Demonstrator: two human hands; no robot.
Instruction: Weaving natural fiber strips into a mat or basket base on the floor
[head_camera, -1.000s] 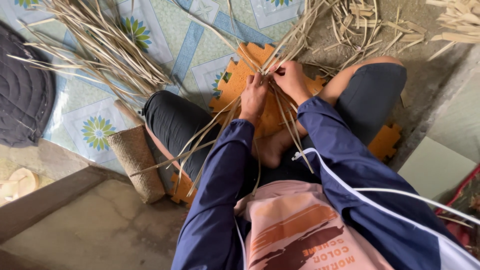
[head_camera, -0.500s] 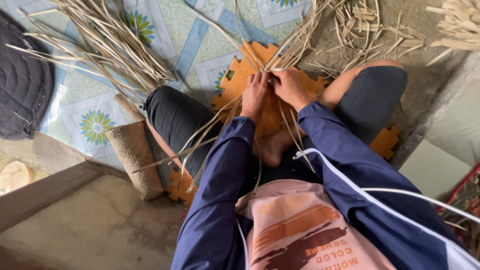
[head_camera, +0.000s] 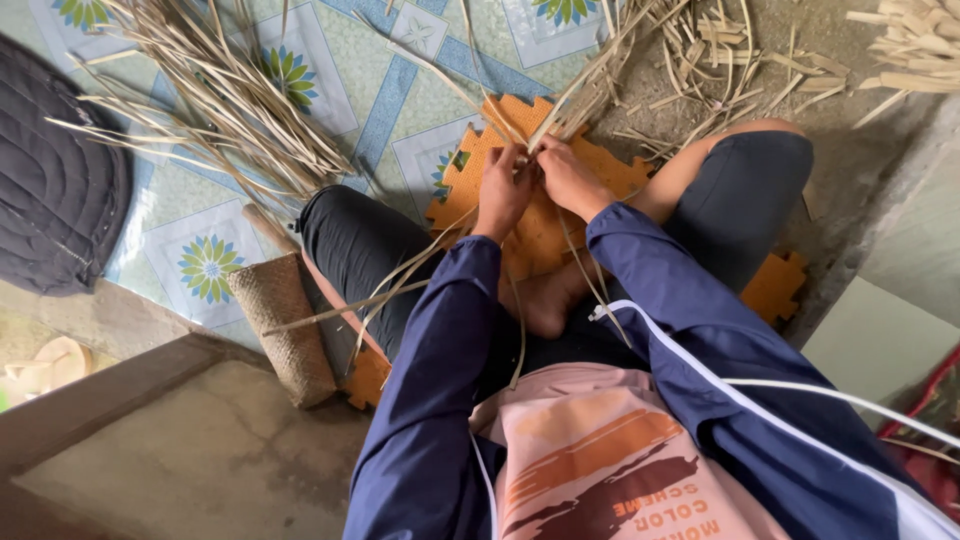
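Head view: the left hand and the right hand are closed side by side on a bunch of dry straw strips, pinched where the strips cross, likely so the strips stay tight. Long loose ends are left hanging over the knees. An orange foam mat is laid under the hands and legs. A small woven roll is set by the left knee, and a straw pile is spread on the flowered floor sheet.
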